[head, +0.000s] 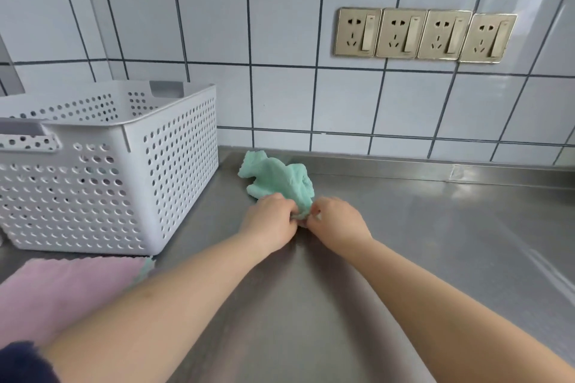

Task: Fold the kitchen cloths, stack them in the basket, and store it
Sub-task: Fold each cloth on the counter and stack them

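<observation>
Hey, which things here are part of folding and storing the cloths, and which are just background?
Job: green cloth, gripped by left hand and right hand; pink cloth; basket.
Background: sockets, tiled wall, counter.

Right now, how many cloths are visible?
2, maybe 3: a crumpled green cloth held by both hands, a pink cloth before the basket, with a green edge peeking beneath it.

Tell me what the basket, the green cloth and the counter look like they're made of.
Basket: looks like white moulded plastic, matte, its walls punched with rows of round holes.
Green cloth: seems a soft fluffy fabric, perhaps microfibre; it lies crumpled in plush folds.
Counter: probably stainless steel, brushed grey, with blurred reflections and a raised metal lip at the wall.
</observation>
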